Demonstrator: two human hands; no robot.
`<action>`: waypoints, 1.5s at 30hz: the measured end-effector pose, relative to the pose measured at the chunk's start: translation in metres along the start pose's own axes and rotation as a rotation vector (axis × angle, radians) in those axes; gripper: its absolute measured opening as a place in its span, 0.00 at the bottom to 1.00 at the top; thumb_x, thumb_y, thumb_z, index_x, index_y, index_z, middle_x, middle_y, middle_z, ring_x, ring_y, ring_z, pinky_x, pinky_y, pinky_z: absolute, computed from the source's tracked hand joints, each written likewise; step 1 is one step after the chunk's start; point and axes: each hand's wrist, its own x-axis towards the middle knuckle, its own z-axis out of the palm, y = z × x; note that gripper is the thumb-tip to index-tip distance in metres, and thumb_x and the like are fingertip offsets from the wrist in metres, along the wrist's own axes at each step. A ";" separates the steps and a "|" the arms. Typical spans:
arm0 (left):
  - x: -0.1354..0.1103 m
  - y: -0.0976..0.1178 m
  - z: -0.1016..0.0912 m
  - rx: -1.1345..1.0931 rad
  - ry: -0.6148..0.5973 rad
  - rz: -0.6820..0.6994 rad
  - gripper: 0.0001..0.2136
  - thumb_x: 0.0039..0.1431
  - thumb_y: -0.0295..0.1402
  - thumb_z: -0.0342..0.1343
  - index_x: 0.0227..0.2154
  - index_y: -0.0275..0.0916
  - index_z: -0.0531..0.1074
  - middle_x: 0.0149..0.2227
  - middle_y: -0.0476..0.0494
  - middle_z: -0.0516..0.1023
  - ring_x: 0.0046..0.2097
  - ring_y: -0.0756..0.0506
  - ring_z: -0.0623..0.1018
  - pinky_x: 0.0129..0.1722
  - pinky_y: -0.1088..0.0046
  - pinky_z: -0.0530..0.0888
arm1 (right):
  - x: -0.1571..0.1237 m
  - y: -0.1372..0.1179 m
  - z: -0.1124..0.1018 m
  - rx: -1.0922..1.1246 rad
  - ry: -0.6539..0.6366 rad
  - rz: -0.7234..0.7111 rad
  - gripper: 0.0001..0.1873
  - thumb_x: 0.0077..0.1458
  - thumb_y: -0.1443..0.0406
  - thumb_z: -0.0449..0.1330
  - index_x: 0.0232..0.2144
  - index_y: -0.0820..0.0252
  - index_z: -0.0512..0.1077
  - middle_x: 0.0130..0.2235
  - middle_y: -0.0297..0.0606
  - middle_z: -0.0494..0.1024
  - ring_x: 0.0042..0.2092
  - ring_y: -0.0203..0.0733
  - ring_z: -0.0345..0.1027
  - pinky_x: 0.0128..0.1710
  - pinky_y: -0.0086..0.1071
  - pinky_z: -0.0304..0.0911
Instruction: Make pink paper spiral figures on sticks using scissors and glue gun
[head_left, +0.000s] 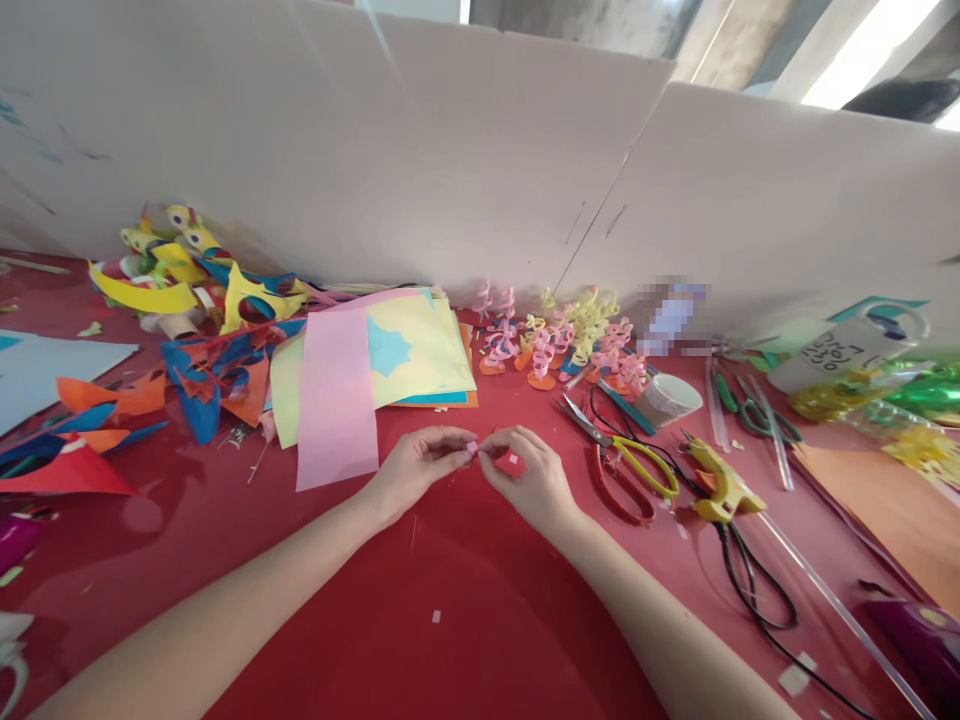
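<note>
My left hand (420, 462) and my right hand (529, 478) meet over the red table (420, 600), fingertips pinched together. Between them sits a tiny pink paper piece (472, 447), gripped by the left fingertips and touched by the right. A small red paper piece (511, 462) lies under my right fingers. Just beyond my hands lies a stack of coloured paper sheets (375, 370) with a pink sheet on top.
Curled paper flowers (559, 340) stand by the white divider wall (450, 150). Red-and-yellow scissors (622, 455), a yellow glue gun (720, 485) with black cord, a tape roll (671, 395) and glue sticks lie right. Cut paper scraps (195, 340) pile at left.
</note>
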 end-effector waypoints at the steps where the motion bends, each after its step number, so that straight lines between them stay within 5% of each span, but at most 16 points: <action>1: 0.000 0.000 0.000 0.005 -0.003 0.001 0.11 0.49 0.36 0.61 0.36 0.40 0.76 0.39 0.45 0.80 0.43 0.44 0.77 0.46 0.66 0.72 | 0.000 0.000 0.000 -0.001 0.001 -0.002 0.05 0.52 0.71 0.56 0.29 0.57 0.68 0.28 0.34 0.73 0.30 0.36 0.68 0.33 0.30 0.66; 18: -0.001 0.001 0.001 0.065 -0.074 0.005 0.09 0.49 0.35 0.61 0.35 0.40 0.78 0.37 0.46 0.81 0.42 0.44 0.79 0.44 0.67 0.74 | 0.000 -0.002 0.000 -0.130 0.017 -0.148 0.07 0.48 0.73 0.54 0.26 0.57 0.65 0.23 0.33 0.70 0.26 0.36 0.64 0.28 0.29 0.64; 33: -0.002 0.001 0.005 -0.007 -0.024 -0.037 0.15 0.46 0.35 0.64 0.38 0.39 0.72 0.36 0.45 0.79 0.42 0.44 0.78 0.45 0.65 0.73 | 0.000 -0.003 0.000 -0.148 0.043 -0.104 0.06 0.46 0.73 0.54 0.25 0.57 0.65 0.23 0.32 0.70 0.25 0.36 0.63 0.27 0.28 0.63; 38: -0.002 0.003 0.006 -0.003 0.025 -0.012 0.09 0.48 0.35 0.62 0.31 0.39 0.71 0.33 0.47 0.77 0.38 0.47 0.77 0.42 0.69 0.73 | -0.002 -0.003 0.002 -0.113 0.054 -0.076 0.06 0.50 0.72 0.54 0.26 0.57 0.67 0.24 0.33 0.71 0.27 0.36 0.65 0.29 0.29 0.65; 45: 0.000 0.006 0.001 0.057 0.030 0.024 0.09 0.49 0.36 0.60 0.32 0.39 0.73 0.35 0.46 0.77 0.39 0.46 0.76 0.44 0.67 0.72 | -0.001 0.002 -0.001 -0.001 0.018 0.013 0.05 0.52 0.71 0.56 0.29 0.56 0.69 0.28 0.34 0.74 0.30 0.36 0.68 0.33 0.30 0.67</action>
